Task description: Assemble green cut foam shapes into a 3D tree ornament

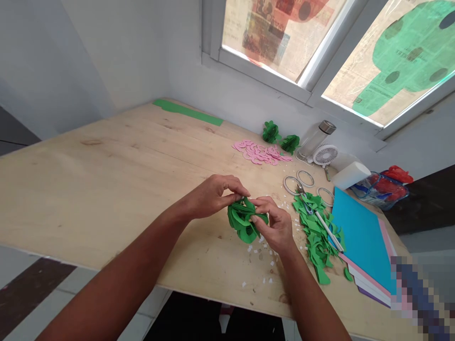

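Both hands hold a green layered paper ornament (245, 228) above the wooden table (124, 175), near its front edge. My left hand (221, 194) pinches the ornament's top edge between thumb and fingers. On its right side, my right hand (273, 222) grips the paper with thumb and fingertips. The ornament's petal-like layers are fanned out below the fingers. Small white paper scraps (265, 280) lie beneath and around it. Two similar green paper ornaments (271, 132) stand near the wall.
Pink cut paper (261, 153) lies behind the hands. To the right are green scraps (316, 237), scissors (305, 201), tape rolls (292, 185), blue sheets (359, 232), a bottle (316, 139), a small fan (325, 154), a white roll (351, 175) and a plastic bag (384, 189).
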### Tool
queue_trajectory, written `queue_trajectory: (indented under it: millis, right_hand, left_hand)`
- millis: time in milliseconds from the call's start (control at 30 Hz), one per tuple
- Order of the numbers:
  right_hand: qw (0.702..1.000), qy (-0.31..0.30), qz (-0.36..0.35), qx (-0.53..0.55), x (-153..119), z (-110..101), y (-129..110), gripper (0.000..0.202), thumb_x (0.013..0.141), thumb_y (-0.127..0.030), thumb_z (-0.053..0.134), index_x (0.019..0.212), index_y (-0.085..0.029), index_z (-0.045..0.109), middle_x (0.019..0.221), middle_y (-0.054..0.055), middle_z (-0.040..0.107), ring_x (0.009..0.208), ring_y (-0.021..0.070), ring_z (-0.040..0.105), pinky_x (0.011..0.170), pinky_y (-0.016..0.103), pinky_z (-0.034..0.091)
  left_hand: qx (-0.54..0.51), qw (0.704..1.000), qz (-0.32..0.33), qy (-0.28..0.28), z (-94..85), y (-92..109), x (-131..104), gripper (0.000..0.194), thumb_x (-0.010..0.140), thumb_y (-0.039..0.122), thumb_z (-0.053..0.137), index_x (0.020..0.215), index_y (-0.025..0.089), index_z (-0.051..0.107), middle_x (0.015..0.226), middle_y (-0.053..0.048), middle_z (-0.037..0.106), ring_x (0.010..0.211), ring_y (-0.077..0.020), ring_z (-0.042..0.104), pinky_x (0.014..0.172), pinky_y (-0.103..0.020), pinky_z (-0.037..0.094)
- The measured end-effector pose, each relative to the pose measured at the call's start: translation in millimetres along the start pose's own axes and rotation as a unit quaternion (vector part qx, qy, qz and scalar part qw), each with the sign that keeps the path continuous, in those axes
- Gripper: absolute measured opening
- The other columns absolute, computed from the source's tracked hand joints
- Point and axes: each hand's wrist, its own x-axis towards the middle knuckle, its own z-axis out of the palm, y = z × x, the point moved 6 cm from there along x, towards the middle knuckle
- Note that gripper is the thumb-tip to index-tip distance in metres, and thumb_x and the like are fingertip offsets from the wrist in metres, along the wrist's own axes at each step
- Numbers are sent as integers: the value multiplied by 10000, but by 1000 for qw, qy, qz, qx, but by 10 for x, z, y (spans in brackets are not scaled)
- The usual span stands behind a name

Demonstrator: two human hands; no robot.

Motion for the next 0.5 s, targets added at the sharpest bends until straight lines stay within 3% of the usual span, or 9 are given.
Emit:
queue_trajectory:
  millis: [300,500]
  right_hand:
    - [998,35,-26,-50,17,-82,-47,94,796,-144,593,812,-234,573,994,79,719,920,214,609,834,432,499]
    - [992,66,-55,-95,23,-111,-143,101,795,-141,585,815,-239,569,948,72,724,888,217,613,817,432,497]
  left_hand:
    - [-61,990,-51,114,-172,-50,-16,146,813,247,552,786,163,669,810,-44,686,786,-166,627,711,-275,497]
    - [-7,987,-87,134,-176,-124,-6,242,863,345,504,822,166,662,753,-26,681,742,-158,625,651,-254,475]
